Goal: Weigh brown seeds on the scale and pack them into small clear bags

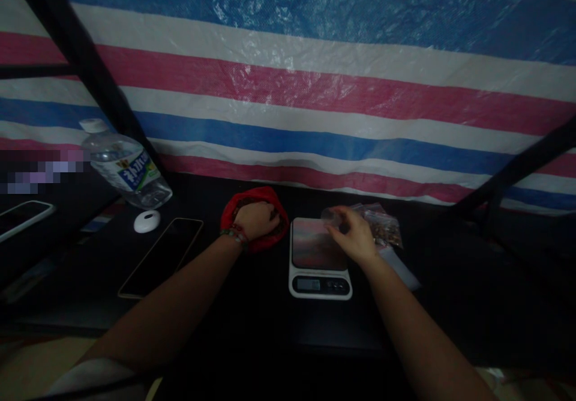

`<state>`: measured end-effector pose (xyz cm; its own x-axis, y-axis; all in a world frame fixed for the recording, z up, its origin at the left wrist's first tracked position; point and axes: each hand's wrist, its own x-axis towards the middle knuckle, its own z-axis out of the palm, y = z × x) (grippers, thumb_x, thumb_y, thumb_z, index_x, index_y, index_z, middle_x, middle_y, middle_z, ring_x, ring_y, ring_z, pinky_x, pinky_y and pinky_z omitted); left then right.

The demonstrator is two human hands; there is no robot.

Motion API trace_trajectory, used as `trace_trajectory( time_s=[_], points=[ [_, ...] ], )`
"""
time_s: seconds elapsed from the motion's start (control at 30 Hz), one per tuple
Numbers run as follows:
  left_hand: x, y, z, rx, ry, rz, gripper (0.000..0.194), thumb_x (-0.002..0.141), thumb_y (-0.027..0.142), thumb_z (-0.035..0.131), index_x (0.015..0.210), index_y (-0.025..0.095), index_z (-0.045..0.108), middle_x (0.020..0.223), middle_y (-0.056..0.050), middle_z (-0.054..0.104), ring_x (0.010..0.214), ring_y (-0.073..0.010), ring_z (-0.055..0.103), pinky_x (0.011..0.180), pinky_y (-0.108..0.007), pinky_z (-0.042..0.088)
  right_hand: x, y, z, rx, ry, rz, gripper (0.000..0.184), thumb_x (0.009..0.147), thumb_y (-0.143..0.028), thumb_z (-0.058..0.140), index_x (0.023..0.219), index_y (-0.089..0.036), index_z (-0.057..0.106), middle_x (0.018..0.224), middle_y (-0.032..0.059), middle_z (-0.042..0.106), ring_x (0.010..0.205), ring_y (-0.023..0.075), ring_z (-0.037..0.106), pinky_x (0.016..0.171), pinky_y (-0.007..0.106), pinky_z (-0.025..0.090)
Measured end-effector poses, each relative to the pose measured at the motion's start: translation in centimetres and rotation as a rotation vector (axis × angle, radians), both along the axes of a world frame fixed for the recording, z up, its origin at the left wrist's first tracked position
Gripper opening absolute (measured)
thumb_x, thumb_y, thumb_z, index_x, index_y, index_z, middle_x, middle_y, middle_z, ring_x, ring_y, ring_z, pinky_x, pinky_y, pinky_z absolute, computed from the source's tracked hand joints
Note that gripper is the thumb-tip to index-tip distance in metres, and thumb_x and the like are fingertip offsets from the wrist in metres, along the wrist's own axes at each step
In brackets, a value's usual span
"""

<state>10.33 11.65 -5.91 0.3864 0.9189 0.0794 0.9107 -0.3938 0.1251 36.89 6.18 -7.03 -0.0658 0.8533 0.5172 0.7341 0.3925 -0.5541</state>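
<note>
So the biggest thing in view is the striped tarp (315, 89), blue, white and pink bands hanging right behind the work area, with dark frame bars (76, 53) crossing in front of it at both sides. Below that is the dark tabletop (252, 317), pretty dim overall.

Off to the left a clear water bottle (126, 170) with a white cap sits tilted in the picture, leaning toward the left, near the tarp. Next to it lies a phone (162, 257), screen dark, flat on the tabletop, and another phone (22, 218) shows at the far left edge. A small white oval thing (146, 221) sits just in front of the bottle, can't tell what it is.

In the middle there's a white kitchen scale (319, 260) with a small display at its near edge; the numbers are too small to read.

Just left of the scale is a red bag (256, 206), and the person's left hand (256, 220) is down in its opening, fingers curled closed on whatever's inside, hidden from view. A beaded bracelet (234, 235) is on that wrist.

The right hand (355, 236) hovers over the scale's far right corner, fingertips pinched on a small clear plastic bag (333, 215). Just right of it lies a pile of little filled bags (382, 227) with brownish contents.
</note>
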Motion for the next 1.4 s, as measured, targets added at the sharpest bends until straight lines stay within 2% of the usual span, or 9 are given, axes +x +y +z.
trace_trajectory(
  time_s=[0.2,0.3,0.57,0.8,0.97,1.1,1.2,1.33,1.4],
  points=[
    [-0.5,0.3,0.4,0.054,-0.008,0.033,0.044,0.089,0.045,0.036,0.082,0.013,0.066,0.084,-0.012,0.068,0.070,-0.0196,0.060,0.061,-0.030,0.039,-1.1,-0.7,0.4,0.063,-0.083,0.182,0.034,0.078,-0.027,0.062,0.112,-0.021,0.060,0.111,0.0092,0.063,0.106,0.0244,0.058,0.095,0.045,0.047],
    [-0.9,0.7,0.3,0.066,-0.014,0.076,0.045,0.088,0.048,0.036,0.079,0.016,0.066,0.081,-0.010,0.068,0.069,-0.0204,0.061,0.060,-0.030,0.040,-1.7,-1.0,0.7,0.053,-0.076,0.245,0.036,0.078,-0.024,0.062,0.114,-0.022,0.059,0.110,0.0090,0.062,0.106,0.0238,0.057,0.094,0.045,0.048],
    [-1.5,1.2,-0.1,0.070,-0.030,0.072,0.048,0.088,0.049,0.033,0.076,0.017,0.066,0.075,-0.009,0.068,0.067,-0.0198,0.062,0.060,-0.029,0.039,-2.2,-1.5,0.6,0.031,-0.084,0.341,0.041,0.078,-0.017,0.060,0.119,-0.020,0.055,0.114,0.0097,0.060,0.108,0.0217,0.056,0.095,0.042,0.047],
    [-1.5,1.0,-0.1,0.040,-0.046,0.021,0.037,0.088,0.042,0.039,0.090,0.018,0.067,0.092,-0.008,0.069,0.079,-0.0199,0.063,0.068,-0.029,0.044,-2.0,-1.4,0.6,0.016,-0.106,0.291,0.036,0.077,-0.017,0.061,0.113,-0.017,0.056,0.112,0.0105,0.061,0.108,0.0226,0.055,0.096,0.043,0.046],
    [-2.0,1.1,-0.2,0.100,-0.118,-0.060,0.046,0.084,0.057,0.045,0.098,0.020,0.067,0.102,-0.007,0.067,0.094,-0.0213,0.060,0.083,-0.030,0.044,-1.8,-1.3,0.7,0.015,-0.128,0.271,0.036,0.078,-0.025,0.063,0.113,-0.018,0.058,0.109,0.0092,0.062,0.104,0.0226,0.056,0.094,0.043,0.046],
    [-2.7,1.0,0.5,0.103,-0.137,-0.095,0.049,0.088,0.057,0.039,0.090,0.019,0.069,0.094,-0.007,0.067,0.087,-0.0198,0.060,0.079,-0.030,0.044,-1.8,-1.1,0.5,0.017,-0.143,0.252,0.035,0.079,-0.027,0.064,0.112,-0.020,0.060,0.107,0.0083,0.063,0.101,0.0228,0.056,0.092,0.042,0.047],
    [-2.7,0.2,1.2,0.059,-0.112,-0.188,0.050,0.089,0.056,0.038,0.080,0.019,0.069,0.086,-0.006,0.067,0.080,-0.0189,0.060,0.073,-0.030,0.043,-1.8,-0.9,0.3,0.027,-0.145,0.219,0.034,0.079,-0.027,0.063,0.112,-0.021,0.060,0.107,0.0076,0.064,0.102,0.0229,0.056,0.093,0.041,0.047],
    [-1.6,-1.0,1.1,-0.013,-0.046,-0.348,0.041,0.076,0.059,0.058,0.082,0.020,0.070,0.090,-0.007,0.067,0.086,-0.0224,0.060,0.075,-0.031,0.043,-1.3,-0.5,-0.1,0.030,-0.135,0.157,0.034,0.080,-0.028,0.063,0.113,-0.021,0.060,0.107,0.0071,0.064,0.101,0.0224,0.057,0.092,0.040,0.046],
    [-1.3,-1.3,0.8,-0.034,-0.008,-0.384,0.035,0.071,0.052,0.065,0.086,0.020,0.070,0.095,-0.008,0.066,0.089,-0.0237,0.059,0.077,-0.032,0.043,-0.9,-0.2,-0.3,0.025,-0.131,0.114,0.034,0.079,-0.029,0.063,0.112,-0.020,0.060,0.106,0.0072,0.064,0.101,0.0225,0.057,0.092,0.039,0.046]
  ],
)
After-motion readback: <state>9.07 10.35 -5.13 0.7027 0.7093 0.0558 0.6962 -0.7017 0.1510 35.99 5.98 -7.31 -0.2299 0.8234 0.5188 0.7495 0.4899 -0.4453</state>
